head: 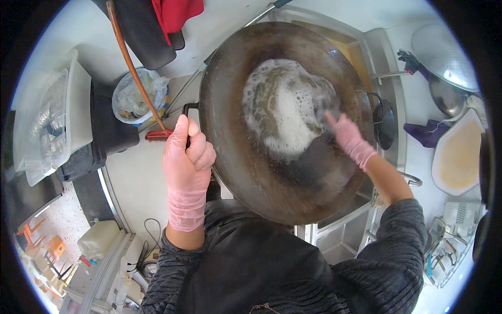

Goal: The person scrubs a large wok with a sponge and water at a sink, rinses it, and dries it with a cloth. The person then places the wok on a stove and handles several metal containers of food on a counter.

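A large dark metal wok [243, 172] is tilted before me over a steel sink unit. My left hand [188, 153], in a pink disposable glove, is closed around the wok's black side handle [191, 106]. Inside the wok lies a pool of foamy, soapy-looking water [290, 106]. My right hand [347, 133], gloved in pink too, reaches into the wok at the foam's right edge. It is blurred, and its fingers close on a greyish scrubber [327, 106], too smeared to name more exactly.
A lined waste bin [135, 98] and a long-handled broom [133, 66] stand left of the wok. Plastic crates [74, 117] are stacked further left. Behind the wok runs the sink's steel rim [386, 78]. A colander [443, 55] and a cutting board [457, 153] hang at right.
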A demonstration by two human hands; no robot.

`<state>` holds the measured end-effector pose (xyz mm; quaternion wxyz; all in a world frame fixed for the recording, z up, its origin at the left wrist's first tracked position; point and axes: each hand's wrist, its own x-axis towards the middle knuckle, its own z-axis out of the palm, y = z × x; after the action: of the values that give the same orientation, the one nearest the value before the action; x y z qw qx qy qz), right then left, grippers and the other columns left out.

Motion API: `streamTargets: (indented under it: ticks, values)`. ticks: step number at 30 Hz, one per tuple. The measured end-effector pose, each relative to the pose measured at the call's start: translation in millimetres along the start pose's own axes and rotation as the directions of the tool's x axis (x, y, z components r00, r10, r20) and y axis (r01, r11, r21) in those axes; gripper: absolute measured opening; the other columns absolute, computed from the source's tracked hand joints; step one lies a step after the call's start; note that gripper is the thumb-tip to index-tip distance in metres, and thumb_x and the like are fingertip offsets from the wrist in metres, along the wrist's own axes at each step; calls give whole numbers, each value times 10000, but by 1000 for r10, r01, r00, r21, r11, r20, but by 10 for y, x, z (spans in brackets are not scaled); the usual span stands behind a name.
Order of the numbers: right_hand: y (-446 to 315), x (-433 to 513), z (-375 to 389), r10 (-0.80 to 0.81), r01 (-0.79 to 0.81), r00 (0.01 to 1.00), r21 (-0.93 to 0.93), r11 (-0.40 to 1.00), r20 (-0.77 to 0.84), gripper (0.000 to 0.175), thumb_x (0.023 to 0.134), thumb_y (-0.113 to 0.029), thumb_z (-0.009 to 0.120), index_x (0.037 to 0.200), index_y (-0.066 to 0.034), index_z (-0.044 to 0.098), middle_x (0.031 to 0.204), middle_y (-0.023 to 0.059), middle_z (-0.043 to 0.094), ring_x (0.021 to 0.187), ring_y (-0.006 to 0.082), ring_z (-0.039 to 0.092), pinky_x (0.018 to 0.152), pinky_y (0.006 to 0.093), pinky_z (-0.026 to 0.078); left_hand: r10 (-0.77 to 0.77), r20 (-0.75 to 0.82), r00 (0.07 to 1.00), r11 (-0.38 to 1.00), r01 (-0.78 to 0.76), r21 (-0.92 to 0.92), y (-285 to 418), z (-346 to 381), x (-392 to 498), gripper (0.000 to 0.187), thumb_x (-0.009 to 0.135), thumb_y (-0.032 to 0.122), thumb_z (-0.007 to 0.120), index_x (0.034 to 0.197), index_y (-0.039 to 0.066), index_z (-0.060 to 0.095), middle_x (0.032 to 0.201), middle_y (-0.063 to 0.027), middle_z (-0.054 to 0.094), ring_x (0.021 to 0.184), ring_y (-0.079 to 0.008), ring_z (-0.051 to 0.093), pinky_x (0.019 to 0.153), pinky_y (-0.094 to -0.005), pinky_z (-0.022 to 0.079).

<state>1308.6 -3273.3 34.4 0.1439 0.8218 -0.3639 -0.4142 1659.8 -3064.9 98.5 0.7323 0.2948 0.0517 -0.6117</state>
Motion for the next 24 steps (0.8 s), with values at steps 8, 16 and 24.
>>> streamTargets:
  ticks: [8, 16, 24]
  values:
    - [-776, 569, -637, -190, 299, 936, 390, 871, -295, 381, 773, -42, 494, 1148, 4, 447, 1020, 204, 533, 846, 282, 565, 718, 339, 484, -11, 38, 999, 997, 8, 72, -72, 159, -107, 291, 926, 294, 379, 713, 105, 440, 437, 58, 219, 358, -74, 180, 370, -237, 150]
    - [-1415, -388, -598, -401, 351, 910, 703, 618, -101, 634, 837, -128, 465, 1359, -118, 105, 1083, 385, 395, 794, 445, 556, 709, 461, 464, -1, -25, 1000, 998, 3, 60, -79, 76, -109, 298, 920, 307, 392, 697, 114, 431, 433, 52, 231, 357, -76, 191, 371, -236, 153]
    - [-908, 1387, -1866, 471, 267, 570, 694, 669, -673, 592, 817, -36, 441, 1333, -72, 153, 1002, 375, 420, 792, 420, 556, 645, 412, 496, 7, 75, 997, 951, -30, 308, -33, 148, -123, 311, 918, 297, 412, 664, 122, 368, 454, 61, 235, 356, -60, 186, 352, -226, 150]
